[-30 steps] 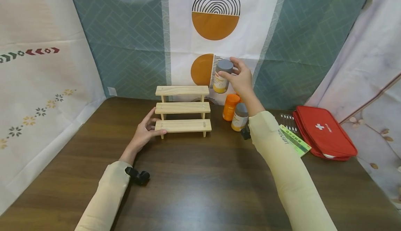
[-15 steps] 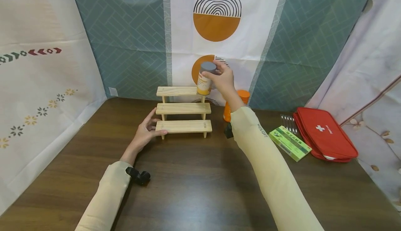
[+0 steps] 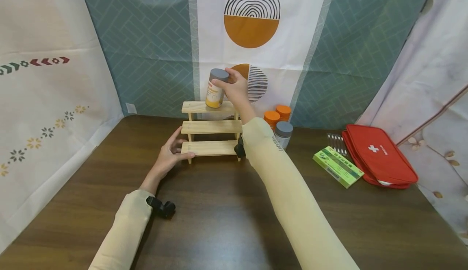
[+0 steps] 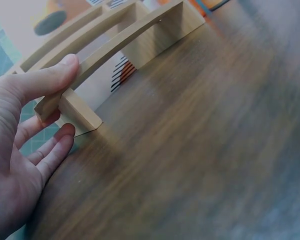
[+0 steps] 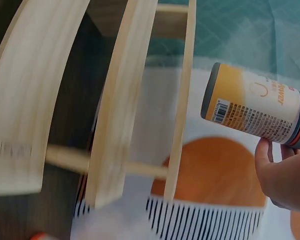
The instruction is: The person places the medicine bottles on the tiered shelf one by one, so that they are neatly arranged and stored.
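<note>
A three-step wooden display rack stands at the back of the table. My left hand grips the left end of its lowest step; in the left wrist view the thumb lies over the plank and the fingertips reach beneath it. Up above the top step, my right hand pinches a supplement bottle by its grey lid, thumb and fingers on opposite sides. The bottle is nearly upright, with a white and yellow label. From the right wrist, a gap shows between the bottle's base and the top step.
Right of the rack stand two orange-capped bottles and another grey-lidded bottle, partly hidden by the right sleeve. Farther right lie a green box, a small pack of white sticks and a red first-aid bag. Fabric hangs behind.
My right hand has carried the grey-lidded bottle leftward, from right of the rack to over its top step. The left hand has stayed at the lowest step.
</note>
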Action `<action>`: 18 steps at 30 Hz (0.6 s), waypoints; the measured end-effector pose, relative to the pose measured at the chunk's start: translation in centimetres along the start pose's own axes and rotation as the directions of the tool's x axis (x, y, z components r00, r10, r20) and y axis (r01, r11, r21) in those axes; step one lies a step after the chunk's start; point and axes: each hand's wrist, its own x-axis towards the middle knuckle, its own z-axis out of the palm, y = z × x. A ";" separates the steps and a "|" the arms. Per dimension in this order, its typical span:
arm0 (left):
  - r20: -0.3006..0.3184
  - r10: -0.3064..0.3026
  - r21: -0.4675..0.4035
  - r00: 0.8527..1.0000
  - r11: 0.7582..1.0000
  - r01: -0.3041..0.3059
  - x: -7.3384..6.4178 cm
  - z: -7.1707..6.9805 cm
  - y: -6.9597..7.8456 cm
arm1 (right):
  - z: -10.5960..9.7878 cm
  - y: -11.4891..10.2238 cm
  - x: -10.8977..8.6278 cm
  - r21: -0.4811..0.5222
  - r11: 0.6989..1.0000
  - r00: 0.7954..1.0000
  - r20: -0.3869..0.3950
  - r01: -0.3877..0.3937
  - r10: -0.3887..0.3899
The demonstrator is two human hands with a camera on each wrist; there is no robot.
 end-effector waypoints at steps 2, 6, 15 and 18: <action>-0.003 0.001 -0.003 1.000 1.000 -0.001 0.0 0.0 0.0 | 1.0 0.0 0.0 -0.005 1.000 1.000 0.013 -0.003 0.003; -0.006 -0.011 0.001 1.000 1.000 0.011 0.1 -0.1 0.0 | 2.6 0.0 0.0 -0.046 0.999 0.999 0.032 0.014 -0.012; 0.011 0.005 -0.016 1.000 1.000 -0.004 0.0 0.1 -0.2 | 5.0 0.7 -0.2 -0.129 0.989 0.997 0.048 0.069 -0.063; 0.003 0.007 -0.011 1.000 1.000 -0.007 -0.3 -0.1 -0.2 | 5.7 1.2 -0.4 -0.133 0.988 0.995 0.072 0.079 -0.070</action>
